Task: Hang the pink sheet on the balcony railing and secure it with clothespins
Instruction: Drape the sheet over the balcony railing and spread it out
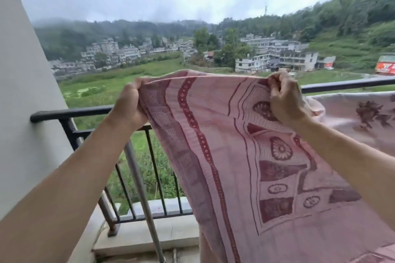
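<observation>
Pink sheet (pixel 245 156) is up in front of me, top edge stretched between both hands, above and on my side of the balcony railing (pixel 70 111). The rest drapes down and toward me, covering the middle of the rail from view. Can't tell whether the cloth touches the rail behind it.

Sheet: thin woven cotton look, pale pink ground, dark maroon print with dotted border stripes, checked band along the left edge, flower medallions and blocky panels in the centre. Top edge is folded over or doubled.

Railing: black metal, rounded top bar running into the white wall (pixel 21 92) at left, thin vertical bars below, foot bolted to a concrete kerb. A bare grey metal pole (pixel 139 188) leans diagonally just inside it.

A second pinkish cloth (pixel 363 117) with dark floral print lies at right, just under the rail line, beside my right hand.

Left hand (pixel 128 105): grip closed, fingers curled round the sheet's left top corner, fabric bunched inside the fist. Right hand (pixel 283 97): grip closed too, pinching a gather of the top edge, knuckles toward me.
</observation>
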`<action>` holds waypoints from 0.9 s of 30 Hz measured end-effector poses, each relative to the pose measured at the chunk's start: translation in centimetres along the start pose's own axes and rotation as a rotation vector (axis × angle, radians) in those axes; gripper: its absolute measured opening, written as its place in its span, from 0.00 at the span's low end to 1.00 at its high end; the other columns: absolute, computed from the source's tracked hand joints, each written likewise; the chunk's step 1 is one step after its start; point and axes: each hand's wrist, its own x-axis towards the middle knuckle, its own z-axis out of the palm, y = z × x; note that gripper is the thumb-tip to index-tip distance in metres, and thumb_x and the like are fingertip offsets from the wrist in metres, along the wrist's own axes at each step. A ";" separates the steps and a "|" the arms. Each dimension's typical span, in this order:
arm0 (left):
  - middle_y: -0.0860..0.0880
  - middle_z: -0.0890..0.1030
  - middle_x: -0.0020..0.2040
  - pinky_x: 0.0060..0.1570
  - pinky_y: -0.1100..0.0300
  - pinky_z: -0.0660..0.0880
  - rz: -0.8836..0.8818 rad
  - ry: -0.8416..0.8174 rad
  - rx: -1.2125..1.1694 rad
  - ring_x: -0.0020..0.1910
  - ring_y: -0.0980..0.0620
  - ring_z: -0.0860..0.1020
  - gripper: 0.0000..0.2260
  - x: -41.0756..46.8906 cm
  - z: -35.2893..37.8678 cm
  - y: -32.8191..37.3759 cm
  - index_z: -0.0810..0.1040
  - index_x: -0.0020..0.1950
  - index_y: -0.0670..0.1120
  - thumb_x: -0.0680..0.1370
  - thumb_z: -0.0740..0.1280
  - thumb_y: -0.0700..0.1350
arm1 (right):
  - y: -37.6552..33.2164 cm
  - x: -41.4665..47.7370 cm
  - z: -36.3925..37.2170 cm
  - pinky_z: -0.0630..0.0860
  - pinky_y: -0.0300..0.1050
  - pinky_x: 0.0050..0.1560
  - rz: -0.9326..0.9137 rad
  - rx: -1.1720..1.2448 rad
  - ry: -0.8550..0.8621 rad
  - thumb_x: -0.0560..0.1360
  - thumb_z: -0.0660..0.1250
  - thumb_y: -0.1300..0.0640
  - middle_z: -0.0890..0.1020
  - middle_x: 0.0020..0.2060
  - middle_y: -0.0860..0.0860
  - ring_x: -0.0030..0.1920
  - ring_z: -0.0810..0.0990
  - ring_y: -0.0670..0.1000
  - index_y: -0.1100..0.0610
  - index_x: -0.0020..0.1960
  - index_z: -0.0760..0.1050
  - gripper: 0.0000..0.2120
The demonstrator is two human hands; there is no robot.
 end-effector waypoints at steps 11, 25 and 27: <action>0.42 0.81 0.50 0.55 0.52 0.75 -0.245 -0.176 -0.067 0.49 0.45 0.79 0.17 -4.5 -0.8 -4.7 0.78 0.60 0.40 0.73 0.63 0.42 | 2.1 -4.8 1.9 0.76 0.47 0.43 -0.149 -0.317 -0.578 0.74 0.66 0.51 0.83 0.38 0.44 0.42 0.82 0.50 0.46 0.42 0.79 0.04; 0.44 0.76 0.38 0.27 0.60 0.76 -0.444 0.055 0.212 0.30 0.50 0.74 0.12 -3.1 -10.9 -2.2 0.76 0.54 0.42 0.82 0.58 0.49 | -7.1 -0.8 7.4 0.76 0.52 0.54 -0.208 -0.358 -0.444 0.75 0.67 0.43 0.80 0.60 0.52 0.58 0.78 0.55 0.52 0.64 0.75 0.20; 0.44 0.79 0.35 0.30 0.58 0.79 -0.489 -0.026 0.196 0.29 0.49 0.78 0.12 -2.5 -11.2 -2.7 0.78 0.51 0.41 0.82 0.58 0.45 | -8.3 -0.4 10.3 0.74 0.53 0.58 -0.154 -0.426 -0.564 0.75 0.66 0.40 0.77 0.65 0.52 0.62 0.76 0.55 0.50 0.68 0.72 0.25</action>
